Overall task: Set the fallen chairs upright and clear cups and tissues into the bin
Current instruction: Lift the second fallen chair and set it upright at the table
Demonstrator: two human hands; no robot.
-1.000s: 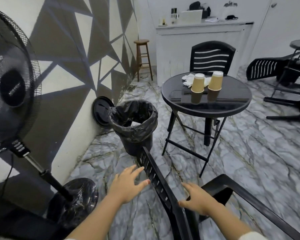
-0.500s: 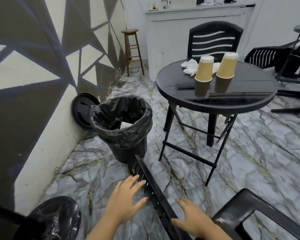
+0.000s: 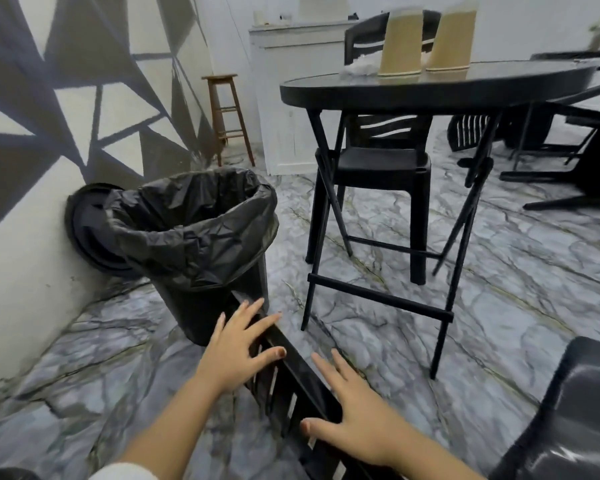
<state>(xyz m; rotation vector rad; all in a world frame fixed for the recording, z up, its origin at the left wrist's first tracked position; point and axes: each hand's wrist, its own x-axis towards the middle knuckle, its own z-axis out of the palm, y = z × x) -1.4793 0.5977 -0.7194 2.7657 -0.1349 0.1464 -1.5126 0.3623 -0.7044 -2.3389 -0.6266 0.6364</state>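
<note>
A black plastic chair (image 3: pixel 291 379) lies on its side on the marble floor, its slatted backrest running between my hands. My left hand (image 3: pixel 236 351) rests spread on the backrest's top edge near the bin. My right hand (image 3: pixel 347 420) hovers open at the backrest's right side, fingers apart. The bin (image 3: pixel 194 233) with a black liner stands just beyond the chair. Two tan paper cups (image 3: pixel 400 39) (image 3: pixel 452 38) and white tissues (image 3: pixel 359 65) sit on the round black table (image 3: pixel 430 88). Another fallen chair (image 3: pixel 568 161) lies at the far right.
An upright black chair (image 3: pixel 381 161) stands behind the table. The bin lid (image 3: pixel 87 230) leans on the patterned wall at left. A wooden stool (image 3: pixel 227 112) stands by the white counter (image 3: pixel 291 98). The fallen chair's seat (image 3: pixel 568 420) fills the lower right.
My head has dropped much lower and closer to the floor; the table top is now seen edge-on. Both hands have moved forward along the fallen chair's backrest, the left one now touching it.
</note>
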